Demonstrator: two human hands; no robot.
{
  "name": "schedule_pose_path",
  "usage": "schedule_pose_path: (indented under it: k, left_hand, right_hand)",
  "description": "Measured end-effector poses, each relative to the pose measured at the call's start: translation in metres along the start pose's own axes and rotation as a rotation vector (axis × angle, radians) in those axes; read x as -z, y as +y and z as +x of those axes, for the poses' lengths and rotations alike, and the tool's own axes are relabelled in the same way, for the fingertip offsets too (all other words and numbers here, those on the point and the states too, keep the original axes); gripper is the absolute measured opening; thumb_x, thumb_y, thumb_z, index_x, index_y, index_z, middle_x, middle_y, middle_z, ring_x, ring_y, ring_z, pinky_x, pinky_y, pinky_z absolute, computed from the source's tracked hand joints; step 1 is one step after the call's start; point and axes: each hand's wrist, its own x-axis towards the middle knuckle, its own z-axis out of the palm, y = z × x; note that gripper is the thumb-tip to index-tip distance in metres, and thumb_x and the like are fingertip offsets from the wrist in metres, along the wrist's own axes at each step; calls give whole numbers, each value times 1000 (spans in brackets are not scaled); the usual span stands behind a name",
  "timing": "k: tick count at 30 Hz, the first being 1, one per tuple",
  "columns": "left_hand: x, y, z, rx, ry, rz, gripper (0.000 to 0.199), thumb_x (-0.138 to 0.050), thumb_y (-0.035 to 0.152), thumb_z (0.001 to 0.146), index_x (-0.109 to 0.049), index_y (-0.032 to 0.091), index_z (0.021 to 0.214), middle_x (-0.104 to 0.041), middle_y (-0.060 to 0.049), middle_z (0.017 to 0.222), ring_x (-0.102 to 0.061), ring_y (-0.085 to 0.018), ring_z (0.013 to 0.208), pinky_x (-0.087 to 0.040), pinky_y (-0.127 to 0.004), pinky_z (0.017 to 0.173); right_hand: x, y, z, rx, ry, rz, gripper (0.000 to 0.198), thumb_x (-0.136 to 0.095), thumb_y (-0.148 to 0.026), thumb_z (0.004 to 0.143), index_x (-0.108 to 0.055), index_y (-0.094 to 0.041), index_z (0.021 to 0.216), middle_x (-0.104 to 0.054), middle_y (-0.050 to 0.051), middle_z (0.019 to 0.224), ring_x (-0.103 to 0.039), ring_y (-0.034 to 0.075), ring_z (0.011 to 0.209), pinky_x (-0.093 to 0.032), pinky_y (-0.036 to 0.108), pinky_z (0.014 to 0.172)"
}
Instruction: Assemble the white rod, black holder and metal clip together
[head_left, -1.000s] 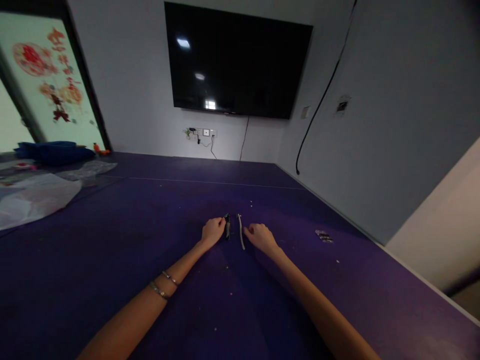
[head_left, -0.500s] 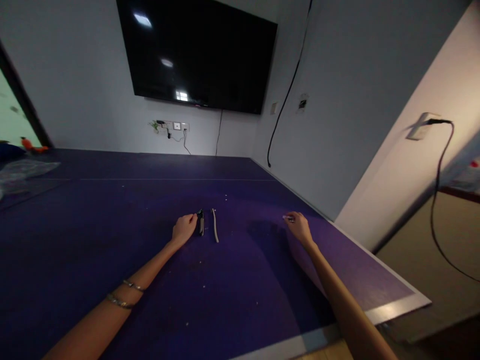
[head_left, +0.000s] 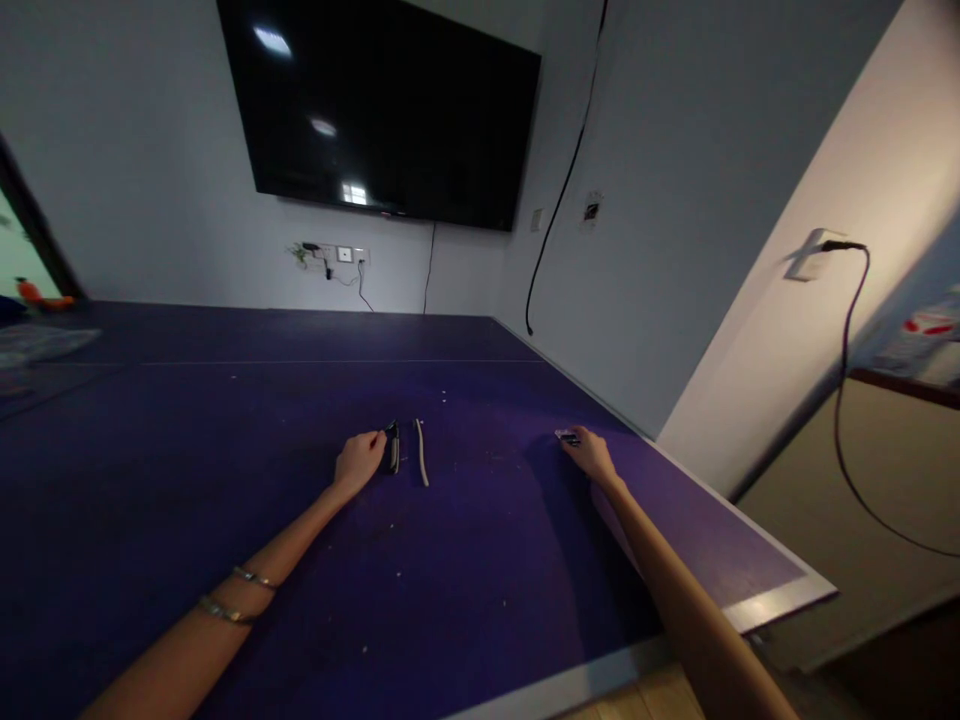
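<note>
My left hand (head_left: 360,460) is closed on the edge of a small black object with a pale inner strip (head_left: 394,448), which stands or lies on the purple tabletop (head_left: 450,600); its kind is not clear. Just right of it lies a thin, slightly curved grey strip (head_left: 421,455), touched by neither hand. Farther right, the fingers of my right hand (head_left: 591,456) pinch a small flat piece, pale at the tip and dark beside it (head_left: 568,437), low over the table. The fingers hide most of that piece.
Tiny white bits dot the tabletop. At the far left are a clear plastic bag (head_left: 45,342) and an orange object (head_left: 41,295). A black cable (head_left: 551,215) hangs down the wall beside a large screen (head_left: 390,110). The table's white edge (head_left: 780,600) runs along the right.
My view has turned slightly right, so the scene sits farther left. The piece in my right hand shows more of its dark and pale surface. Both hands keep their hold.
</note>
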Motion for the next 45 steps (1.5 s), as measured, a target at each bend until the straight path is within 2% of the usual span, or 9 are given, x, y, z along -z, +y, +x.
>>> schedule_pose_path:
  k: [7, 11, 16, 24, 29, 35, 41, 45]
  left_hand:
    - [-2, 0, -1, 13, 8, -23, 41, -32, 38, 88, -64, 17, 73, -64, -5, 73, -56, -15, 64, -26, -23, 52]
    - [-4, -1, -1, -4, 14, -19, 42, -32, 37, 89, -65, 17, 73, -65, -6, 74, -56, -15, 65, -26, -23, 53]
    - [-6, -3, -1, 18, 31, -6, 41, -32, 37, 89, -65, 17, 74, -66, -7, 76, -57, -15, 67, -26, -23, 53]
    - [-7, -2, -3, 31, 27, -4, 41, -32, 37, 90, -67, 17, 79, -67, -7, 81, -59, -16, 71, -30, -22, 56]
    - [-6, -2, -3, 36, 24, -7, 41, -32, 37, 90, -67, 18, 79, -68, -8, 82, -60, -16, 72, -31, -22, 57]
    - [-6, -1, -5, 38, 29, -11, 40, -33, 35, 90, -67, 18, 78, -67, -7, 80, -60, -16, 71, -31, -23, 57]
    - [-6, 0, -5, 47, 23, -17, 41, -32, 35, 90, -68, 17, 80, -66, -8, 80, -59, -16, 72, -32, -23, 58]
    - [-5, -1, -5, 45, 18, -18, 40, -33, 35, 89, -68, 17, 81, -67, -8, 82, -59, -17, 73, -33, -24, 59]
  right_hand:
    - [0, 2, -1, -19, 0, 19, 35, -55, -31, 76, -62, -13, 105, -69, 12, 95, -64, 24, 89, -44, 26, 72]
    - [-6, -13, -2, -30, 21, 47, 38, -55, -36, 76, -62, -13, 105, -69, 13, 94, -64, 25, 87, -44, 27, 69]
    - [-21, -70, -4, 14, -7, 121, 40, -57, -39, 75, -61, -13, 105, -68, 12, 94, -64, 26, 87, -44, 28, 67]
    - [-44, -188, -20, 232, -93, 185, 32, -59, -34, 76, -62, -14, 101, -68, 10, 90, -63, 23, 86, -45, 27, 71]
    - [-52, -234, -32, 298, -112, 153, 33, -61, -33, 75, -61, -13, 102, -66, 12, 92, -62, 22, 86, -44, 27, 74]
    - [-56, -249, -37, 306, -136, 137, 34, -61, -33, 75, -60, -12, 102, -65, 13, 93, -62, 22, 86, -44, 27, 74]
    - [-58, -250, -36, 288, -154, 147, 37, -61, -37, 73, -61, -13, 102, -63, 14, 95, -62, 23, 86, -44, 28, 75]
    - [-59, -244, -33, 324, -158, 206, 40, -63, -40, 71, -61, -14, 102, -64, 14, 94, -62, 24, 86, -45, 30, 75]
